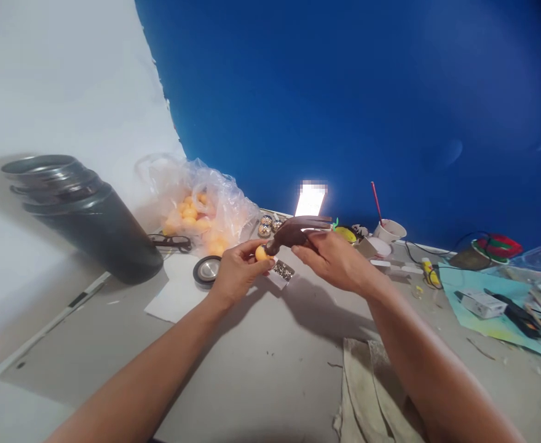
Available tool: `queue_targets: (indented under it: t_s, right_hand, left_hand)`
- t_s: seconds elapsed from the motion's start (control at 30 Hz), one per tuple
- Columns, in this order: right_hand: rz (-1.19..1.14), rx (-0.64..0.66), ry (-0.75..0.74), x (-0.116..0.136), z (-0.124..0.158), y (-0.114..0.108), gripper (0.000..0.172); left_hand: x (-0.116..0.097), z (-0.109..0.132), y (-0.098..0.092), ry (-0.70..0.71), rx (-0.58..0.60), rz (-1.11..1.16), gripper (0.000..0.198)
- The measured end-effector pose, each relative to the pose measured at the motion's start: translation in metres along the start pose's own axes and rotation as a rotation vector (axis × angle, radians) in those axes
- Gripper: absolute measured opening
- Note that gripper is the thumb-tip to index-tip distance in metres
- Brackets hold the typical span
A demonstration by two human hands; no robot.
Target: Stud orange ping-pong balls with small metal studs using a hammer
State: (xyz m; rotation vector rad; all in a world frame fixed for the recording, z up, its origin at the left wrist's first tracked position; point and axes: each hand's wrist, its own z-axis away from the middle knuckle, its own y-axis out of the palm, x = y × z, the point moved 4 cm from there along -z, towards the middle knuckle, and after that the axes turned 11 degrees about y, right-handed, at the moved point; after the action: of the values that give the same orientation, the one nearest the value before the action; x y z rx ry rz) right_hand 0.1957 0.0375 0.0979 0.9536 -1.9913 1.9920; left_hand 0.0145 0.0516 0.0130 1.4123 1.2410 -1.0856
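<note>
My left hand (239, 274) is closed on a small orange ball (262, 253), pinched between thumb and fingers above the table. My right hand (332, 258) grips a claw hammer (293, 232) close to its head. The hammer's striking face meets or nearly meets the ball's upper right side; its claw points right. Most of the handle is hidden by my hand. Just below the ball lies a small white box (280, 275) of tiny shiny metal pieces. Behind the hammer are several patterned shiny balls (265, 226).
A dark flask (90, 215) stands at left near its round lid (206, 271) and eyeglasses (171, 242). Behind is a plastic bag (215, 197) of orange balls. A lit screen (310, 200), white cup (390, 230), cloth (363, 381) and cluttered turquoise sheet (459, 289) lie around.
</note>
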Motion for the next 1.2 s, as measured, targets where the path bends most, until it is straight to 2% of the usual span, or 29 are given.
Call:
queue_targets:
  t_s: [0.13, 0.23, 0.27, 0.3, 0.4, 0.5, 0.57, 0.7, 0.87, 1.0, 1.1, 1.2]
  right_hand:
    - [0.013, 0.072, 0.025, -0.017, 0.004, -0.022, 0.033]
    - [0.108, 0.283, -0.014, -0.023, 0.011, -0.027, 0.030]
    - [0.174, 0.358, -0.015, -0.023, 0.013, -0.023, 0.025]
    - [0.247, 0.419, -0.011, -0.022, 0.014, -0.017, 0.021]
    - [0.419, 0.504, -0.029, -0.012, 0.016, 0.010, 0.012]
    - [0.498, 0.561, -0.134, 0.004, 0.019, 0.041, 0.011]
    - [0.566, 0.607, -0.151, 0.011, 0.023, 0.057, 0.013]
    - [0.606, 0.635, -0.180, 0.016, 0.029, 0.075, 0.019]
    - [0.587, 0.667, -0.183, 0.018, 0.032, 0.092, 0.024]
    - [0.595, 0.696, -0.196, 0.020, 0.034, 0.107, 0.025]
    - [0.612, 0.718, -0.198, 0.018, 0.034, 0.110, 0.021]
    - [0.534, 0.736, -0.214, 0.016, 0.031, 0.100, 0.019]
  left_hand:
    - [0.004, -0.002, -0.003, -0.005, 0.020, 0.016, 0.035]
    - [0.013, -0.006, -0.007, -0.078, 0.102, -0.075, 0.016]
    - [0.014, -0.007, -0.008, -0.076, 0.135, -0.169, 0.009]
    - [0.015, -0.007, -0.010, -0.052, 0.166, -0.300, 0.011]
    - [0.016, -0.007, -0.008, 0.045, 0.253, -0.765, 0.032]
    - [0.025, -0.003, -0.004, 0.002, 0.365, -0.959, 0.038]
    - [0.029, -0.003, -0.003, -0.013, 0.378, -0.947, 0.033]
    - [0.030, -0.010, -0.010, 0.024, 0.272, -0.915, 0.020]
    - [0.026, -0.015, -0.013, 0.090, 0.181, -0.882, 0.026]
    - [0.025, -0.013, -0.009, 0.121, 0.173, -0.877, 0.033]
    - [0.027, -0.011, -0.006, 0.111, 0.202, -0.865, 0.038]
    - [0.030, -0.010, -0.006, 0.084, 0.227, -0.849, 0.034]
